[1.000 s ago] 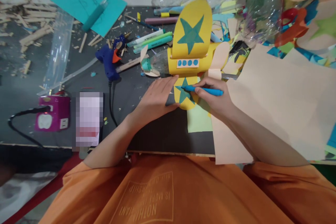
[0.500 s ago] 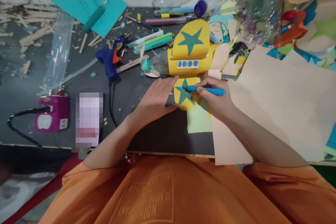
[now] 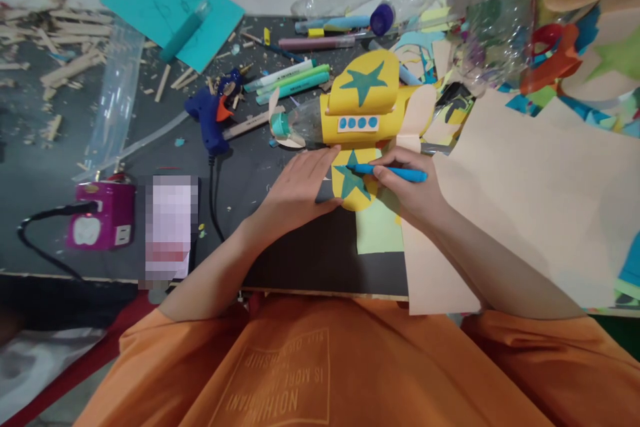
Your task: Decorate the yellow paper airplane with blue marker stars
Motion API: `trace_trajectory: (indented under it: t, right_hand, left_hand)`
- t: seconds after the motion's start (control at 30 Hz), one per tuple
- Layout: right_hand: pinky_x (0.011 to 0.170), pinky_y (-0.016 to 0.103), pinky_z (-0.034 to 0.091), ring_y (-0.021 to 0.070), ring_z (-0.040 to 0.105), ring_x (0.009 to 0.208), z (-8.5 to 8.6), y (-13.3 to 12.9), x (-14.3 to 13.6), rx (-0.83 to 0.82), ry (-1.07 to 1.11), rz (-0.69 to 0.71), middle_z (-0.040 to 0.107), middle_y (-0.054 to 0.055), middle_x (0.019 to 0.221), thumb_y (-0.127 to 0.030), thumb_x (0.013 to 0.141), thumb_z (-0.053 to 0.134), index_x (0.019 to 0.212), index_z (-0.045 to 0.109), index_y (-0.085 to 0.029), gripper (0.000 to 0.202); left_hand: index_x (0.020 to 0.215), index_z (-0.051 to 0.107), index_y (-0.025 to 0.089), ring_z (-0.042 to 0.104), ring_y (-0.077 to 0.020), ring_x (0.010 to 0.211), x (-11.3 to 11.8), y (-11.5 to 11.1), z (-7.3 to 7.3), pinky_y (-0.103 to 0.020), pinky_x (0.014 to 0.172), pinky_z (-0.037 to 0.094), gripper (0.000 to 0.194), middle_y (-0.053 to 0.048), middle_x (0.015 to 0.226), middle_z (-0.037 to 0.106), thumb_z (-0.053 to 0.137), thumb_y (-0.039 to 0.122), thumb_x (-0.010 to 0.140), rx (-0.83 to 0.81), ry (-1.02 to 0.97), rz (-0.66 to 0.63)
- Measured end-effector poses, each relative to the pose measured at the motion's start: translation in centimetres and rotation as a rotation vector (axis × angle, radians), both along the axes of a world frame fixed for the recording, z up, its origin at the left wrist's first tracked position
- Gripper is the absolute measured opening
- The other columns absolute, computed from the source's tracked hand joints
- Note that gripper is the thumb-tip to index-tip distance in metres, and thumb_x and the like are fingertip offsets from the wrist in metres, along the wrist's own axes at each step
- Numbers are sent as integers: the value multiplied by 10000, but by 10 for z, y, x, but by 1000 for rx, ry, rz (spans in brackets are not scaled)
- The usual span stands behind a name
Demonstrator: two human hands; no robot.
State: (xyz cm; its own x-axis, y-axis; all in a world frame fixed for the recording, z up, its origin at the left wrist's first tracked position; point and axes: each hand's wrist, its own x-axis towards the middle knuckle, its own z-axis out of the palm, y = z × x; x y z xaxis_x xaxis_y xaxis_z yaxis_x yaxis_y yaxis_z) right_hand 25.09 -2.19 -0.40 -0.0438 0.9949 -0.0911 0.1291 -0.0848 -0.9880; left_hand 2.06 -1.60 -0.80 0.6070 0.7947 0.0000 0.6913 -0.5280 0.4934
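Bottle plane (image 3: 360, 137): likely light, soft-winged; we best hold its body (image 3: 389, 119).
Left grip (image 3: 301, 188): open, touching its near wing (image 3: 353, 181).
Right grip (image 3: 419, 188): pinching blue marker (image 3: 407, 175).

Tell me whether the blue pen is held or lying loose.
Held: the right hand grips the blue pen between thumb and fingers, its front end at the green star on the near yellow wing.

I see a yellow-paper, clear-bottle toy plane (image 3: 357, 137) lying nose left, a slim blue marker (image 3: 407, 175) slanting over its nearer green star (image 3: 353, 183).
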Motion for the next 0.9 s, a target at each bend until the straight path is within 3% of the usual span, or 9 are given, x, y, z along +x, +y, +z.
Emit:
trace_trajectory:
  t: [0.13, 0.37, 0.57, 0.73, 0.9]
  right_hand:
    - [565, 296, 438, 131, 533, 576, 0, 0, 0, 4, 1, 13, 627, -9, 628, -359, 745, 767, 662, 663, -215, 197]
    - [594, 299, 473, 151, 599, 643, -3, 0, 2, 13, 5, 91, 699, 18, 730, -456, 782, 810, 750, 725, -214, 259]
    - [541, 284, 454, 123, 545, 542, 1, 1, 3, 24, 26, 56, 645, -5, 618, -483, 758, 821, 689, 702, -215, 302]
    - [425, 276, 405, 125, 530, 437, -1, -6, 5, 174, 104, -26, 634, -3, 566, -647, 763, 779, 705, 728, -236, 418]
    - [335, 289, 329, 132, 499, 367, -7, -16, 3, 420, 198, -208, 638, 1, 559, -751, 820, 665, 885, 801, -301, 475]
  left_hand:
    - [1565, 392, 125, 474, -346, 1469, 0, 1, -2, -516, 1251, 336, 758, -195, 1561, 526, 597, 541, 966, 14, 0, -2]
    - [1565, 390, 94, 488, -353, 1456, 0, -1, -2, -510, 1245, 349, 741, -212, 1548, 534, 605, 485, 974, 37, -11, -10]
    - [1564, 390, 78, 489, -351, 1456, -2, -1, -4, -510, 1247, 340, 772, -225, 1545, 534, 544, 577, 996, 52, -21, -23]
    - [1554, 412, 68, 495, -358, 1438, -2, 0, -3, -505, 1230, 356, 778, -236, 1529, 541, 473, 624, 1013, 50, -44, -34]
    - [1530, 466, 147, 519, -314, 1409, 1, 3, 6, -483, 1222, 373, 584, -167, 1508, 576, 496, 448, 1031, -30, -25, 16]
